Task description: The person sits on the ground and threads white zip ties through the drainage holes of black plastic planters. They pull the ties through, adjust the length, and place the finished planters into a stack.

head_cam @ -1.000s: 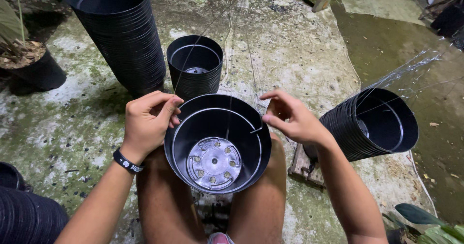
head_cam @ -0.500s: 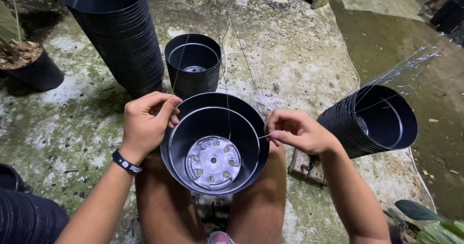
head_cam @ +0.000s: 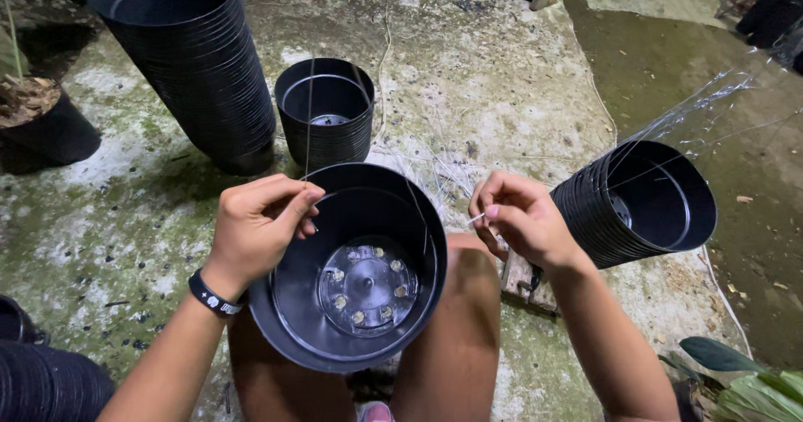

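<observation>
Mossy concrete floor (head_cam: 502,79) underneath. Left hand (head_cam: 255,225) curls at the black pot (head_cam: 351,271) rim, pinching a thin wire (head_cam: 308,112). Right hand (head_cam: 523,217), fingers bunched, pinches another strand beside it.

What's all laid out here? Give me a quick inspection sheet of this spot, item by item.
Surface: rough concrete ground, stained, with green patches on the left.
Job's things: black plastic pot resting on the person's knees, drain holes in its base; thin wire rising from the left hand.
Clutter: tall pot stack; short pot stack; stack lying on its side; loose wire strands; potted plant.
Grippers: left hand pinches the wire at the pot's rim; right hand pinches a wire end beside the rim.
Cables: nothing seen.
Surroundings: green leaves at lower right; wet ground at right.
</observation>
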